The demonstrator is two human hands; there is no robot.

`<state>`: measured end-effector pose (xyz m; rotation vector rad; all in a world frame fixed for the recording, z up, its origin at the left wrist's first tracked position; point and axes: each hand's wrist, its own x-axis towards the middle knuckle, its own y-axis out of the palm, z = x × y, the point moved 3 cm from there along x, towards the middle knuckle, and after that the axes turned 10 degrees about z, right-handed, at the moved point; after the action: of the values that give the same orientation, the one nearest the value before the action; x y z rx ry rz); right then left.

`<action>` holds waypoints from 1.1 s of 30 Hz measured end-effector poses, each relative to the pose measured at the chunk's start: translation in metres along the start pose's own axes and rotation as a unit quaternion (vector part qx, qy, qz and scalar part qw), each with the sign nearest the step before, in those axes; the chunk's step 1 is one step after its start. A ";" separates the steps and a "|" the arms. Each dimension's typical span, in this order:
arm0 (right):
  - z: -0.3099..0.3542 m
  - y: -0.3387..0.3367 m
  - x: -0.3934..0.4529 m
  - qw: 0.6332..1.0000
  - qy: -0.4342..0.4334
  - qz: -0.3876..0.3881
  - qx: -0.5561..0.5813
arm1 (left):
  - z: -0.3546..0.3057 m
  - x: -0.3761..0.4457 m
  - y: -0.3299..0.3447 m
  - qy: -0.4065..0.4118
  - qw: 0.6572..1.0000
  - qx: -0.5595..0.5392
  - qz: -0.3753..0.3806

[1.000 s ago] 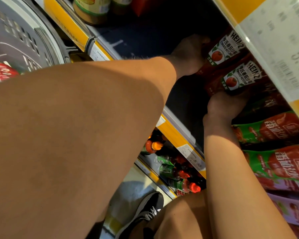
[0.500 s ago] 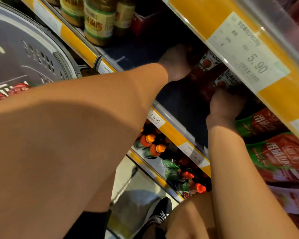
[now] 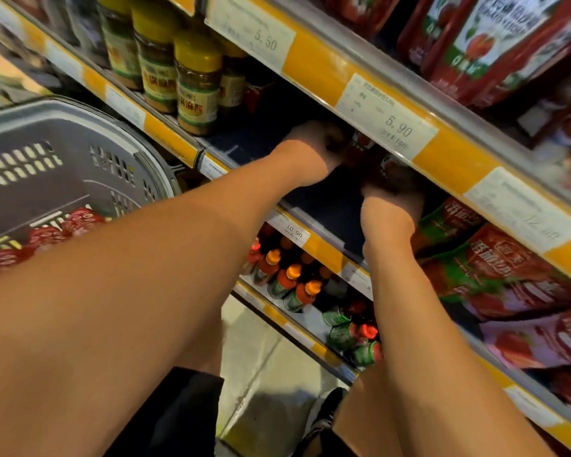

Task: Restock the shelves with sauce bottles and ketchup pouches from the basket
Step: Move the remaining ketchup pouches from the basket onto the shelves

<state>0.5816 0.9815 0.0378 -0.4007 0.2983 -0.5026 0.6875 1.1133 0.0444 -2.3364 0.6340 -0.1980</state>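
Both my arms reach into the middle shelf under the yellow rail with the 5.90 price tag. My left hand grips a red ketchup pouch, mostly hidden behind the rail. My right hand holds a second ketchup pouch just to the right; its fingers are hidden in shadow. The grey basket sits at the left with several red pouches in its bottom.
Yellow-capped sauce jars stand left of my hands on the same shelf. Green-and-red ketchup pouches lie to the right. Bottles with orange caps fill the shelf below. Red pouches stand on the top shelf. A black shoe is on the floor.
The view has tilted upward, so the rail now covers most of both pouches. My hands have stayed on the pouches, pushed further in beneath the rail.
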 end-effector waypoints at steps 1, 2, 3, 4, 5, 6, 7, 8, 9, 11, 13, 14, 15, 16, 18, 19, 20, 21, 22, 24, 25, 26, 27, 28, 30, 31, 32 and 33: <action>0.006 0.002 -0.005 0.999 -0.031 -0.014 -0.007 | 0.000 -0.007 -0.003 0.001 1.000 -0.016 -0.001; 0.009 0.006 -0.008 0.997 -0.074 -0.021 -0.013 | 0.002 -0.016 -0.006 0.001 0.999 -0.047 -0.005; 0.014 0.011 -0.014 0.994 -0.106 -0.007 -0.014 | 0.006 -0.026 -0.009 -0.003 0.996 -0.083 -0.014; 0.016 0.017 -0.022 0.991 -0.127 0.016 -0.026 | 0.010 -0.036 -0.014 -0.009 0.994 -0.105 -0.026; 0.018 0.023 -0.027 0.988 -0.141 0.044 -0.041 | 0.014 -0.047 -0.019 -0.017 0.993 -0.111 -0.037; 0.017 0.028 -0.031 0.984 -0.153 0.067 -0.057 | 0.017 -0.057 -0.023 -0.023 0.993 -0.108 -0.044; 0.019 0.033 -0.036 0.980 -0.162 0.087 -0.070 | 0.021 -0.068 -0.028 -0.027 0.993 -0.105 -0.050; 0.020 0.038 -0.041 0.976 -0.174 0.107 -0.077 | 0.023 -0.079 -0.033 -0.028 0.993 -0.102 -0.057; 0.023 0.042 -0.046 0.971 -0.186 0.124 -0.085 | 0.025 -0.091 -0.038 -0.027 0.993 -0.097 -0.066; 0.028 0.052 -0.056 0.960 -0.212 0.157 -0.099 | 0.030 -0.117 -0.048 -0.024 0.992 -0.095 -0.083; 0.033 0.061 -0.065 0.949 -0.237 0.180 -0.107 | 0.035 -0.145 -0.058 -0.022 0.989 -0.103 -0.100; 0.037 0.065 -0.069 0.944 -0.250 0.185 -0.107 | 0.038 -0.160 -0.064 -0.022 0.988 -0.101 -0.112; 0.041 0.069 -0.074 0.941 -0.259 0.192 -0.106 | 0.043 -0.175 -0.070 -0.023 0.987 -0.096 -0.128; 0.045 0.073 -0.080 0.936 -0.269 0.200 -0.105 | 0.048 -0.192 -0.076 -0.027 0.985 -0.088 -0.146; 0.052 0.084 -0.097 0.927 -0.287 0.216 -0.109 | 0.065 -0.226 -0.087 -0.044 0.979 -0.073 -0.184; 0.056 0.091 -0.107 0.922 -0.291 0.229 -0.109 | 0.076 -0.244 -0.090 -0.058 0.975 -0.073 -0.200; 0.060 0.098 -0.118 0.917 -0.298 0.243 -0.107 | 0.089 -0.263 -0.093 -0.077 0.970 -0.081 -0.214; 0.065 0.107 -0.129 0.910 -0.307 0.258 -0.107 | 0.101 -0.280 -0.096 -0.097 0.965 -0.090 -0.226; 0.068 0.113 -0.139 0.902 -0.320 0.269 -0.111 | 0.112 -0.294 -0.096 -0.116 0.960 -0.096 -0.235; 0.080 0.132 -0.164 0.877 -0.355 0.294 -0.133 | 0.135 -0.325 -0.100 -0.149 0.950 -0.102 -0.256; 0.085 0.142 -0.176 0.866 -0.369 0.307 -0.142 | 0.145 -0.338 -0.102 -0.164 0.945 -0.102 -0.263; 0.089 0.152 -0.188 0.857 -0.378 0.319 -0.146 | 0.154 -0.349 -0.104 -0.177 0.941 -0.097 -0.270; 0.093 0.164 -0.199 0.849 -0.381 0.334 -0.150 | 0.162 -0.361 -0.107 -0.190 0.937 -0.095 -0.277; 0.096 0.177 -0.210 0.843 -0.379 0.350 -0.152 | 0.170 -0.371 -0.110 -0.200 0.933 -0.094 -0.284; 0.097 0.203 -0.229 0.834 -0.366 0.382 -0.156 | 0.184 -0.388 -0.116 -0.214 0.924 -0.099 -0.300; 0.095 0.216 -0.237 0.834 -0.353 0.395 -0.154 | 0.191 -0.395 -0.118 -0.221 0.920 -0.100 -0.307; 0.092 0.228 -0.243 0.839 -0.334 0.404 -0.150 | 0.199 -0.402 -0.121 -0.228 0.916 -0.101 -0.313; 0.087 0.239 -0.247 0.845 -0.310 0.410 -0.147 | 0.206 -0.409 -0.123 -0.235 0.913 -0.101 -0.318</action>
<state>0.5038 1.3271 0.0531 -0.6592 -0.1045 0.5335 0.4433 1.5155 -0.0140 -2.5824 -0.3715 0.1521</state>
